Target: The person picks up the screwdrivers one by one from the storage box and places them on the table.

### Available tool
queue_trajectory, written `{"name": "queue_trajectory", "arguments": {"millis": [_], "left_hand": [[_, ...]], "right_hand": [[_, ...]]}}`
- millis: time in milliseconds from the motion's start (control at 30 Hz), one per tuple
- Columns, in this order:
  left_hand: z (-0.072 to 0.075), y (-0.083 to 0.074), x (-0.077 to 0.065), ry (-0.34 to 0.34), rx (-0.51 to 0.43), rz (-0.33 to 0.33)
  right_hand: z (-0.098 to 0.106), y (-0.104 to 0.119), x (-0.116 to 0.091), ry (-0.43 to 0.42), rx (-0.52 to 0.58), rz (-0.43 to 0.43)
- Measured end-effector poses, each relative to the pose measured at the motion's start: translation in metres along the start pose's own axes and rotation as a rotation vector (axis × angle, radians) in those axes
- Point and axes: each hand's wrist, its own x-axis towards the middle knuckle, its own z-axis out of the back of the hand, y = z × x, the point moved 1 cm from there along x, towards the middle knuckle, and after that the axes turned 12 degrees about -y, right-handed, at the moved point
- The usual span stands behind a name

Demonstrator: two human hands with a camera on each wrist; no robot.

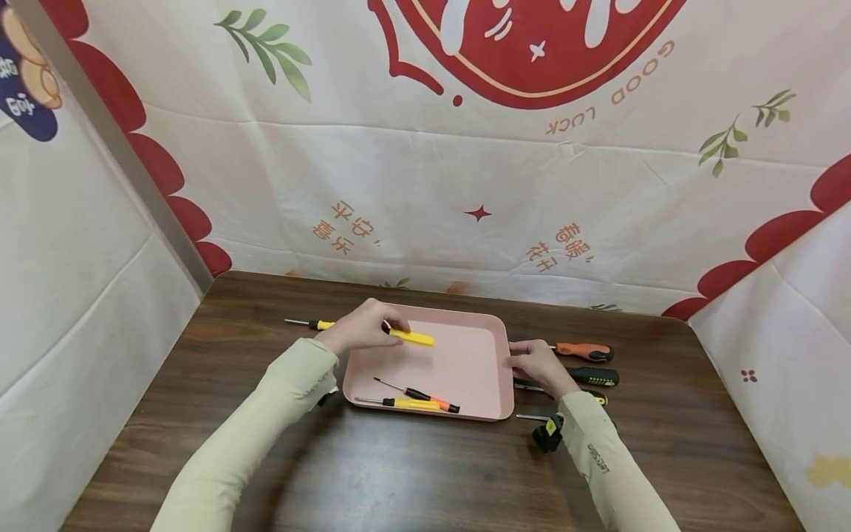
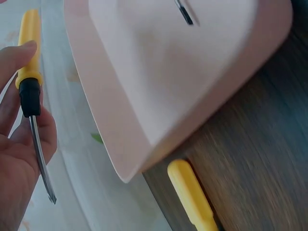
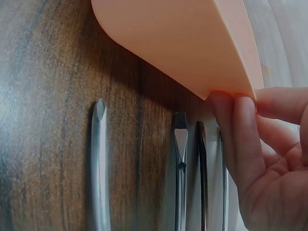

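Observation:
My left hand (image 1: 366,325) holds a yellow-and-black screwdriver (image 1: 414,338) above the left part of a shallow pink tray (image 1: 468,369). In the left wrist view, the thumb lies on the yellow handle and the bare metal shaft (image 2: 39,161) points down along the palm. My right hand (image 1: 537,363) pinches the tray's right rim; the right wrist view shows thumb and fingers on either side of the tray wall (image 3: 192,53). Inside the tray, near its front edge, lie a yellow-and-black screwdriver (image 1: 402,403) and a slim orange-and-black screwdriver (image 1: 425,397).
Left of the tray, another yellow screwdriver (image 1: 319,324) lies on the wooden table (image 1: 372,473). Several screwdrivers lie to the right, among them an orange-handled one (image 1: 588,352) and a black-handled one (image 1: 596,376), partly behind my right hand. A printed cloth (image 1: 425,199) hangs behind the table.

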Motion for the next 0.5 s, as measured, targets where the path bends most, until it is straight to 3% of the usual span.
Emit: {"name": "queue_trajectory", "arguments": {"millis": [500], "left_hand": [[0.026, 0.023, -0.023, -0.088, -0.016, 0.082]], "right_hand": [[0.000, 0.001, -0.001, -0.002, 0.012, -0.001]]}}
